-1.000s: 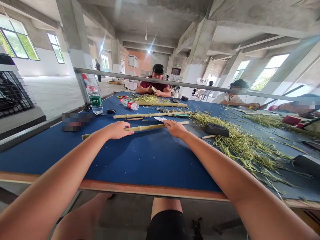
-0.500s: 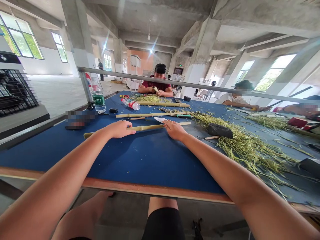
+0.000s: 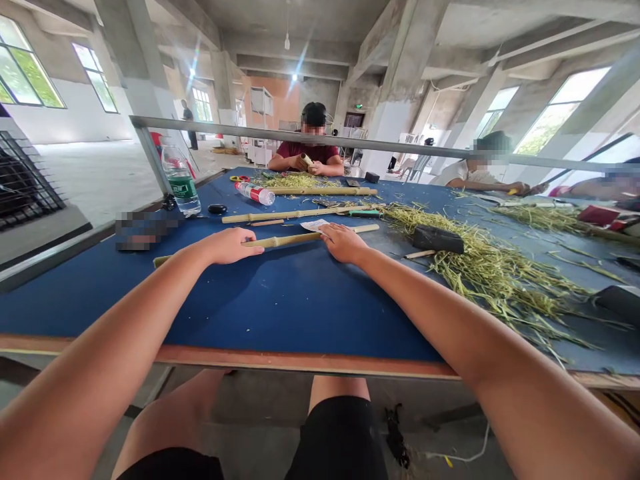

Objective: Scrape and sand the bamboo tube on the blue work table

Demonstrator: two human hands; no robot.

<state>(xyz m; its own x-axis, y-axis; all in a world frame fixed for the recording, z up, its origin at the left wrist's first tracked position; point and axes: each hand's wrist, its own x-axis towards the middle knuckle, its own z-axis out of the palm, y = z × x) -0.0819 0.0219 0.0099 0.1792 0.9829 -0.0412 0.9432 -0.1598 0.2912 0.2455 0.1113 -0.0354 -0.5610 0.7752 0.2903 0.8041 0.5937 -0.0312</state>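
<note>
A slim bamboo pole lies slantwise before me on the blue mat, its nodes visible. My left hand is closed around it left of the middle, thumb and fingers gripping from either side. Farther right, my right hand presses a white sheet of paper over the pole; its fingers are bent over both, and part of the sheet is hidden under them. The pole's right end sticks out past the right hand. Just beyond lies a second bamboo pole, near a green-handled tool.
Green shavings spread at right, with a black block on them. A lying bottle and an upright bottle stand farther back. A metal bar crosses above the table's far side. Co-workers sit across and at right.
The view has tilted and shifted slightly, so the table sits a little higher and farther left. Both hands keep their places on the pole, with hardly any movement along it.
</note>
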